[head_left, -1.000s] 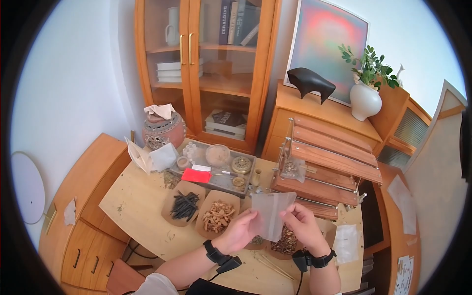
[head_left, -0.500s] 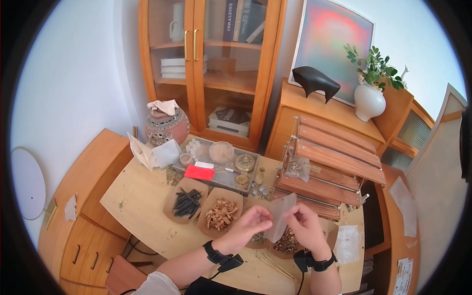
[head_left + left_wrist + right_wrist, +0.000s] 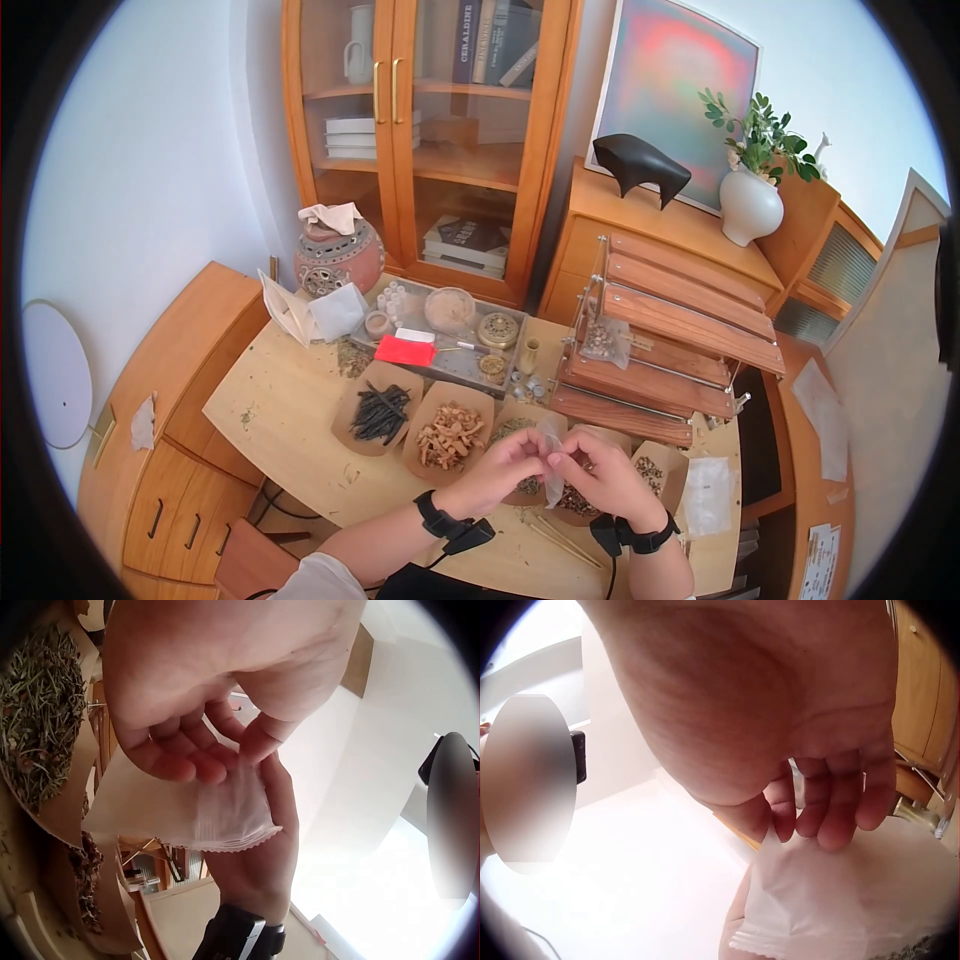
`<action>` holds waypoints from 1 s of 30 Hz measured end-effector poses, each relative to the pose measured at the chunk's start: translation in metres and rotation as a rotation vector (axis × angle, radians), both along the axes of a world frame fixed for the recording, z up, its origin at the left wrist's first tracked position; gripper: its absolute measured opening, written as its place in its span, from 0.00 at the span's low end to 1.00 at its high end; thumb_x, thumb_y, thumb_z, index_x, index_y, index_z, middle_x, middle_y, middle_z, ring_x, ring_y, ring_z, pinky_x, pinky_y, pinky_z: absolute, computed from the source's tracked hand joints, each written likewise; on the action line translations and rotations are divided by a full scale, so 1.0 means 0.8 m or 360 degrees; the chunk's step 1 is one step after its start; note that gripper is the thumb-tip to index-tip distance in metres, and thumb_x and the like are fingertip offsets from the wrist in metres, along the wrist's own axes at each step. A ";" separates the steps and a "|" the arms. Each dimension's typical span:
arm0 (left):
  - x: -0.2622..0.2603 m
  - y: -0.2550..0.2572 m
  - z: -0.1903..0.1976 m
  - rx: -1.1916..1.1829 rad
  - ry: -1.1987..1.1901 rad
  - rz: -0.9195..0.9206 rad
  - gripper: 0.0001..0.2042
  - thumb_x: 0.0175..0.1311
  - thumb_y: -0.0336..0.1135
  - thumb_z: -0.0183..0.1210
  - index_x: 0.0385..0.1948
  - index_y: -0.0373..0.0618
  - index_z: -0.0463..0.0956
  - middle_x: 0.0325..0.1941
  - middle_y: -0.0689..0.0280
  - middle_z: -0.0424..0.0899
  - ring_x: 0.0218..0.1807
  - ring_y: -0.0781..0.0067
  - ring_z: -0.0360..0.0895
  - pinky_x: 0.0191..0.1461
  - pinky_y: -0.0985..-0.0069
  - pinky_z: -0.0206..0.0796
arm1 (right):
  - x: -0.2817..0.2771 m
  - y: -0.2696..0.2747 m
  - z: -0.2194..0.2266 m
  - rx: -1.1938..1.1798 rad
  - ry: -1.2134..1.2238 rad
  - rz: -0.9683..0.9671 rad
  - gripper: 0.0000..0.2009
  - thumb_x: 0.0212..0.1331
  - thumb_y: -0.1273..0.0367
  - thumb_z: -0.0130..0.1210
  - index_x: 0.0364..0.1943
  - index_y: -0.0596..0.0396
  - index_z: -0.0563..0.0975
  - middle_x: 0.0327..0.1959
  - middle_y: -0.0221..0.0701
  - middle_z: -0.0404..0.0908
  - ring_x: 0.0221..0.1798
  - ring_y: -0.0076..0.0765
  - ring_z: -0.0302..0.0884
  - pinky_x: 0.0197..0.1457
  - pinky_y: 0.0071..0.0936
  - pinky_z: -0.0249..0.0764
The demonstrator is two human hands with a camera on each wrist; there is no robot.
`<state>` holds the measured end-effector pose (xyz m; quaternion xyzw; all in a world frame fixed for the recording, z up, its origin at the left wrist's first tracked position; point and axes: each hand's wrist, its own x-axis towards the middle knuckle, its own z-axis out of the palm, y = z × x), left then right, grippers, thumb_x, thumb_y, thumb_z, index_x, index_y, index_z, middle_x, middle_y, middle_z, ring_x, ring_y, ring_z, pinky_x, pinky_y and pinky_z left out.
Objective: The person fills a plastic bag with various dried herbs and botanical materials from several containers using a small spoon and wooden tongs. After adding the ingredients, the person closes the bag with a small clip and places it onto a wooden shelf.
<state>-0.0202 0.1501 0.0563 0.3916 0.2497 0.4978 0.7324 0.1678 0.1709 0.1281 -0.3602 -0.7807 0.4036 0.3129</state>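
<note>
Both hands hold a thin, translucent white pouch (image 3: 150, 802) with a serrated edge, over the trays at the table's front. My left hand (image 3: 500, 470) pinches it between thumb and fingers on one side. On the other side my right hand (image 3: 607, 478) grips it the same way, the two sets of fingertips close together. From the head the pouch (image 3: 553, 482) shows almost edge-on. In the right wrist view, the pouch (image 3: 855, 892) spreads out below the curled fingers. Dried green herbs (image 3: 41, 712) and a reddish-brown mix (image 3: 86, 885) lie in paper trays just below.
Farther left, paper trays hold black sticks (image 3: 380, 414) and orange-brown chips (image 3: 450, 438). Behind them sits a grey tray (image 3: 440, 378) with jars and a red packet (image 3: 405, 350). A slatted wooden rack (image 3: 680, 310) stands at right. Thin sticks (image 3: 565, 540) lie in front.
The pouch was held up flat towards the head; it has turned edge-on and come lower. Both hands have moved down, and their fingertips have come together at it.
</note>
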 end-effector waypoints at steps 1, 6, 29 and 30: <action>0.001 0.001 -0.004 0.0001 -0.0004 0.0045 0.06 0.70 0.26 0.56 0.43 0.45 0.70 0.42 0.71 0.76 0.45 0.80 0.75 0.51 0.78 0.67 | 0.001 0.000 0.000 -0.0029 0.0006 -0.0051 0.09 0.65 0.67 0.62 0.34 0.58 0.77 0.30 0.30 0.76 0.29 0.28 0.74 0.34 0.25 0.72; 0.004 0.001 -0.008 -0.0007 -0.0227 0.0083 0.06 0.69 0.25 0.57 0.41 0.46 0.69 0.41 0.70 0.76 0.41 0.79 0.73 0.46 0.78 0.66 | 0.012 0.006 -0.001 0.0100 0.0055 -0.0337 0.07 0.61 0.70 0.63 0.32 0.59 0.77 0.28 0.30 0.77 0.26 0.25 0.73 0.32 0.24 0.71; 0.005 0.001 -0.010 0.0191 -0.0354 0.0444 0.10 0.68 0.23 0.58 0.43 0.48 0.68 0.45 0.67 0.78 0.50 0.74 0.75 0.58 0.71 0.68 | 0.007 -0.001 0.010 -0.0007 0.0424 -0.0550 0.14 0.67 0.79 0.50 0.56 0.58 0.71 0.48 0.37 0.83 0.46 0.29 0.84 0.47 0.25 0.78; 0.005 0.004 -0.011 0.0156 -0.0360 0.0562 0.10 0.68 0.23 0.58 0.45 0.47 0.68 0.46 0.66 0.78 0.51 0.74 0.75 0.59 0.72 0.67 | 0.006 0.003 0.005 -0.0025 0.0530 -0.0560 0.14 0.67 0.79 0.51 0.56 0.58 0.68 0.48 0.36 0.82 0.46 0.28 0.83 0.46 0.24 0.78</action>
